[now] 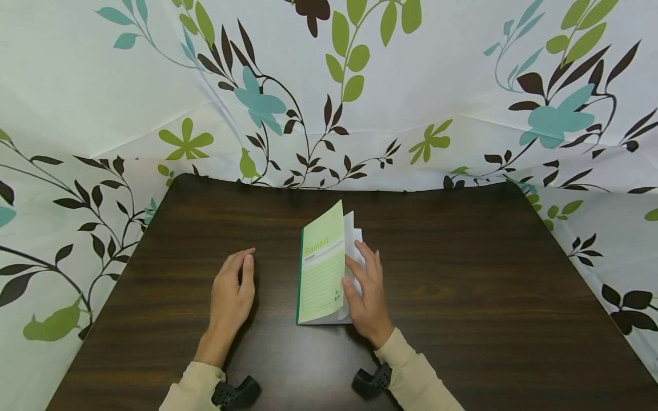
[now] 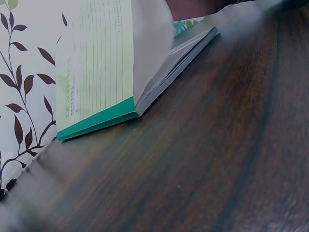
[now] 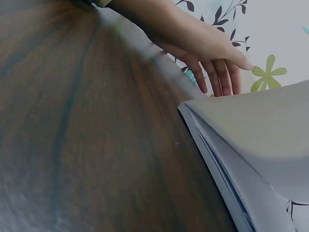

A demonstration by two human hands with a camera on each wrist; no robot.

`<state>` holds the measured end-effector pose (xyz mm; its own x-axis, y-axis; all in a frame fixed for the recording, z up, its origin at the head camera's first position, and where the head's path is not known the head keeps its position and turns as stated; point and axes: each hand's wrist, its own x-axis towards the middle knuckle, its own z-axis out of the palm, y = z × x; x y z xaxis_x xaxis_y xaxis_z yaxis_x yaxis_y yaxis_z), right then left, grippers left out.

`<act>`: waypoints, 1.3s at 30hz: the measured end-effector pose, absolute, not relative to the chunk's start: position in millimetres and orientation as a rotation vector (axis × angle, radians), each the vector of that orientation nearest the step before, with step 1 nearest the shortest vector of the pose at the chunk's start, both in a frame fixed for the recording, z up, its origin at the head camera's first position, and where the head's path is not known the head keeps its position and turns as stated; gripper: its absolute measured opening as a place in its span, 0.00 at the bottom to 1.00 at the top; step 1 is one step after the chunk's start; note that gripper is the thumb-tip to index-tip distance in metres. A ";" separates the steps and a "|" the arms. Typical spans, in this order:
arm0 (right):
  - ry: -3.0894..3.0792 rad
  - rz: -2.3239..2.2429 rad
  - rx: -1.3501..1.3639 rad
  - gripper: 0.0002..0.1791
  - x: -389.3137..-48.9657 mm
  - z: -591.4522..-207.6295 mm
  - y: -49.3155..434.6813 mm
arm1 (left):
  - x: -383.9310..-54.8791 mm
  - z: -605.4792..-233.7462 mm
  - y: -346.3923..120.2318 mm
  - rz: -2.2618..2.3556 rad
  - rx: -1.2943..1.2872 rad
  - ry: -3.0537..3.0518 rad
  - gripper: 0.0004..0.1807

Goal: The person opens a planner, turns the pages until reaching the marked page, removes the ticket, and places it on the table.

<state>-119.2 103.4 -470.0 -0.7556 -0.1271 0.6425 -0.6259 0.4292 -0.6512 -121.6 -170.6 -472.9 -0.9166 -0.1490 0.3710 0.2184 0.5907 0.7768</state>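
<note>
A notebook [image 1: 321,274] with a light green cover and a dark green spine lies on the table, its cover and some pages lifted at the right side. My right hand [image 1: 369,291] is at that raised edge. The thumb and forefinger touch the cover's edge, and the other fingers lie against the white pages [image 1: 349,231]. To the left of the notebook, apart from it, my left hand [image 1: 232,294] is over the table with relaxed fingers and holds nothing. In the right wrist view the left hand [image 3: 207,48] shows beyond the lifted cover [image 3: 270,121], fingers pointing down.
The dark wood table [image 1: 462,274] extends to both sides of the notebook. Behind it and at its sides hangs a white cloth [image 1: 437,68] with leaf and flower prints. Black wrist devices [image 1: 236,393] sit at both cream sleeves [image 1: 421,377].
</note>
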 end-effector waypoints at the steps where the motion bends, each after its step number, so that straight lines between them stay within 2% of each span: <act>1: -2.184 1.271 0.623 0.23 -119.6 -469.5 103.9 | -121.2 -472.7 -171.0 -1.262 -0.054 -2.422 0.23; 11: -2.260 1.035 0.600 0.25 -118.0 -455.6 100.4 | -119.4 -470.6 -175.1 -1.262 -0.050 -2.381 0.21; 17: -2.277 1.076 0.699 0.31 -114.5 -449.2 90.5 | -120.2 -470.5 -176.1 -1.252 -0.050 -2.350 0.21; 22: -2.229 1.180 0.806 0.31 -111.7 -449.1 81.4 | -120.8 -464.5 -180.6 -1.259 -0.060 -2.297 0.21; 26: -2.167 1.236 0.914 0.37 -111.1 -450.6 72.9 | -120.6 -459.6 -188.1 -1.265 -0.025 -2.251 0.22; 33: -2.144 1.202 1.054 0.37 -108.3 -453.7 56.4 | -119.2 -450.4 -196.6 -1.227 -0.006 -2.155 0.21; 39: -2.249 1.113 1.132 0.37 -102.8 -458.8 48.0 | -110.5 -427.9 -195.9 -1.438 0.109 -2.053 0.29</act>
